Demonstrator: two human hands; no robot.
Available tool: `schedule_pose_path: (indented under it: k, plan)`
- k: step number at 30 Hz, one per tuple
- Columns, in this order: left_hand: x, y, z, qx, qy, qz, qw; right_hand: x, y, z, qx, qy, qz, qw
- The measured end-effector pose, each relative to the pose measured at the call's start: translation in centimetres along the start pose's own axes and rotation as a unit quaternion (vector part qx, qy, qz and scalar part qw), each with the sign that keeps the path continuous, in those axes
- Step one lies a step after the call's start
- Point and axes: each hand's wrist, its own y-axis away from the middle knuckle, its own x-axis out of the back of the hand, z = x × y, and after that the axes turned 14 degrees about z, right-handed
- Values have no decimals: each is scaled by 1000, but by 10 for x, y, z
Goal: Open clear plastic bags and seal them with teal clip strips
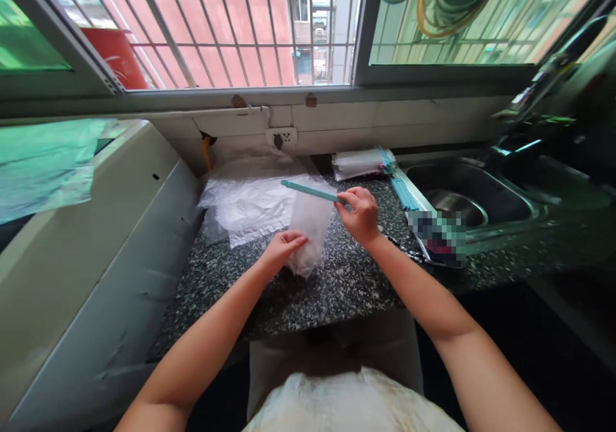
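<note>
My left hand (283, 251) pinches a clear plastic bag (312, 223) near its lower left side, over the speckled counter. A slim teal stick (312, 192) is in my right hand (359, 214), held by one end between thumb and fingers. The stick points to the left, across the upper part of the bag. Behind my left hand, more clear plastic bags (255, 194) lie spread in a loose pile. To the right of my right hand are several teal sticks (405, 191) and an open packet (436, 236), part of which is blurred out.
A rolled clear packet (360, 162) lies at the back of the counter (346, 284). The sink (524, 210) with a metal bowl (457, 206) is at right. A white appliance (120, 226) stands at left. A wall socket (283, 137) sits below the barred window.
</note>
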Motion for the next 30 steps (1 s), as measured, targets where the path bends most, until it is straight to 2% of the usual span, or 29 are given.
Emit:
schedule_pose_path:
  k: [2, 5, 10, 14, 19, 23, 30]
  plan:
    - [1, -1, 2, 11, 0, 13, 1000, 3, -11, 1, -19, 28, -37, 999]
    - [1, -4, 9, -7, -6, 22, 1000, 9, -29, 8, -44, 56, -67, 995]
    - [-10, -16, 22, -30, 4, 49, 998, 16, -50, 37, -55, 78, -89, 991]
    - [-34, -36, 34, -38, 11, 64, 997, 19, -63, 65, -67, 117, -104, 985]
    - [-78, -65, 42, -50, 62, 79, 994, 17, -80, 98, -102, 187, -118, 970]
    - [-110, -93, 47, -57, 53, 97, 992, 12, -94, 122, -119, 230, -119, 959]
    - [-141, -159, 62, -95, 19, 142, 985, -8, -121, 155, -132, 280, -113, 944]
